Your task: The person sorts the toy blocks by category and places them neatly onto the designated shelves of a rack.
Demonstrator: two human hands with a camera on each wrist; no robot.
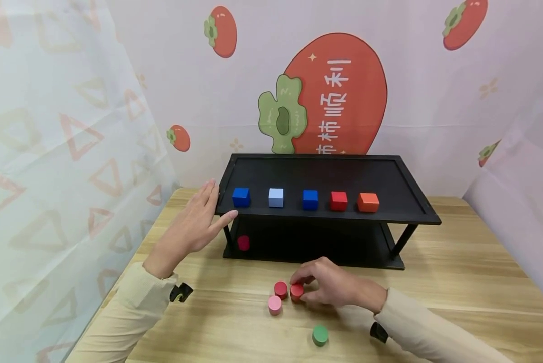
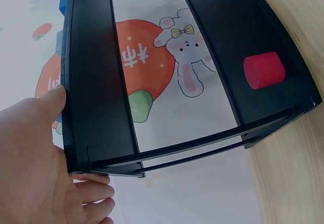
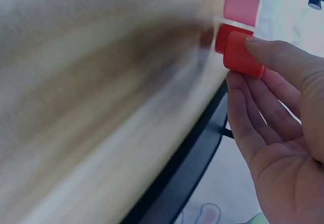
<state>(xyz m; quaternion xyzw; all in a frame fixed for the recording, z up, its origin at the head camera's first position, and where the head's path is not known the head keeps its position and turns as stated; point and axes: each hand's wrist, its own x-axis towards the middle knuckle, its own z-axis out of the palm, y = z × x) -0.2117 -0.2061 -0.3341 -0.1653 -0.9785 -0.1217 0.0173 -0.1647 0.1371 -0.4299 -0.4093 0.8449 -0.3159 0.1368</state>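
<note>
My right hand [image 1: 334, 284] pinches an orange-red cylinder block [image 3: 240, 56] between thumb and fingers, low over the wooden table. Close beside it stand a darker red cylinder [image 1: 281, 290] and a pink cylinder [image 1: 275, 305]. My left hand [image 1: 190, 222] rests against the left end of a black two-tier shelf [image 1: 316, 176], its fingers extended along the side. The left thumb touches the front edge in the left wrist view. On the lower tier, near the left end, sits a crimson cylinder [image 2: 264, 70].
Along the upper tier's front stand a blue cube [image 1: 241, 197], a light blue cube [image 1: 276, 197], another blue cube [image 1: 310, 199], a red cube [image 1: 339, 200] and an orange cube [image 1: 368, 202]. A green cylinder [image 1: 319, 335] stands nearer the table's front. Printed cloth [image 1: 135, 60] hangs behind.
</note>
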